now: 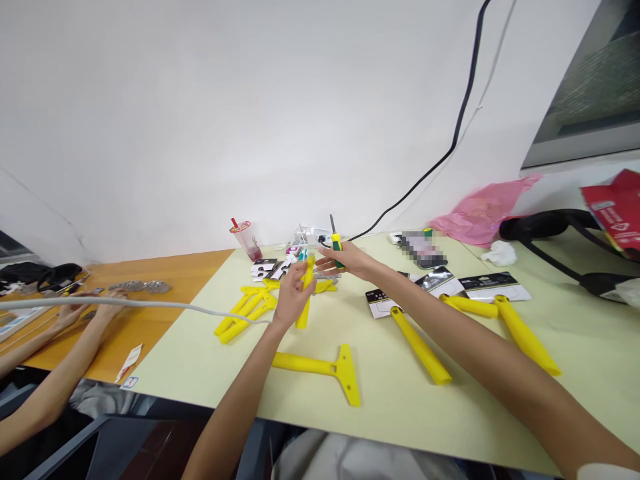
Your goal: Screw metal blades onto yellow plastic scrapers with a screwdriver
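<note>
My left hand [293, 293] is closed around a yellow plastic scraper [303, 317], its handle hanging down toward the table. Close beside it, my right hand [350, 259] grips a screwdriver [337, 241] with a yellow and green handle, the metal shaft pointing up. The head of the held scraper is partly hidden by my fingers. A loose yellow scraper [320, 365] lies flat in front of me. Left of my left hand is a pile of yellow scrapers [245, 313]. Beyond my right forearm lie more scrapers [421, 347] with black and white cards [493, 287] at their heads.
A cup with a straw [247, 240] stands near the wall, beside small cards [263, 269]. At the back right are a phone [424, 250], a pink bag [485, 210] and a black strap [555, 247]. A white cable [150, 304] crosses the left. A co-worker's hands [103, 307] work there.
</note>
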`<state>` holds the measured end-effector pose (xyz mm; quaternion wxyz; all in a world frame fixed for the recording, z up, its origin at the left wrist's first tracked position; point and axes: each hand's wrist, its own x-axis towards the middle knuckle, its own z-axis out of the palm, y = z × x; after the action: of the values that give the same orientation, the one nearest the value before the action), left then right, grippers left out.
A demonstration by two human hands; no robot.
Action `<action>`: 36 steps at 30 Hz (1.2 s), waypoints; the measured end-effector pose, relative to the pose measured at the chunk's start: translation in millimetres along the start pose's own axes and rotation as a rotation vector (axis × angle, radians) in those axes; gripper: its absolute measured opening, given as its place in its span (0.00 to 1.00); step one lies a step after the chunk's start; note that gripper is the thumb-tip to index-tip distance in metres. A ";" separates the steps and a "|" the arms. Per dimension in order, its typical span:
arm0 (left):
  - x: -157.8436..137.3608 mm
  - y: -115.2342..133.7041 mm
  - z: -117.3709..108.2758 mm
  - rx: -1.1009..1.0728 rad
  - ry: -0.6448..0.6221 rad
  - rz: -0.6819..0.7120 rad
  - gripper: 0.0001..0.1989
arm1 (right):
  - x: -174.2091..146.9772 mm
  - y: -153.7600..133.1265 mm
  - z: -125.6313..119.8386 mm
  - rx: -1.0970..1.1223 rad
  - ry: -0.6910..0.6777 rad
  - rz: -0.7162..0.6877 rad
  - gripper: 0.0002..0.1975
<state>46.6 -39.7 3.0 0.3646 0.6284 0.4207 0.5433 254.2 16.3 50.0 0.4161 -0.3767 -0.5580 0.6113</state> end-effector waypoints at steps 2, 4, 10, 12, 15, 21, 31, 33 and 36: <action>5.2 2.1 -1.8 -0.239 0.104 -0.151 0.31 | -0.5 -0.1 2.7 -0.023 0.026 -0.016 0.27; 11.0 3.3 -6.0 -0.447 0.136 -0.278 0.29 | -0.4 1.2 5.1 -0.070 0.053 -0.028 0.27; 21.7 -1.8 -22.6 -0.801 0.043 -0.372 0.10 | -11.4 -10.4 0.9 -0.435 -0.148 0.018 0.32; 22.5 -4.0 -26.7 -0.918 0.071 -0.395 0.12 | -20.7 -24.1 -3.2 -0.591 -0.297 -0.015 0.31; 22.7 -5.7 -31.5 -1.055 0.113 -0.426 0.16 | -34.9 -45.1 -4.8 -0.847 -0.394 -0.140 0.25; 23.0 -5.6 -34.5 -1.178 0.092 -0.413 0.22 | -51.4 -53.8 17.2 -1.180 -0.428 -0.368 0.21; 19.2 -2.5 -32.1 -1.221 0.120 -0.361 0.18 | -49.3 -20.1 58.7 -1.509 -0.300 -0.443 0.18; 19.3 -1.5 -32.5 -1.215 0.142 -0.354 0.18 | -50.1 -16.0 66.1 -1.589 -0.291 -0.445 0.19; 20.0 -0.3 -33.6 -1.168 0.192 -0.354 0.17 | -52.5 -13.9 75.1 -1.657 -0.297 -0.439 0.19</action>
<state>14.4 -21.1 15.1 0.6938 0.1939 0.1824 0.6691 205.4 -59.8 70.7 0.0392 -0.3585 -0.9317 -0.0432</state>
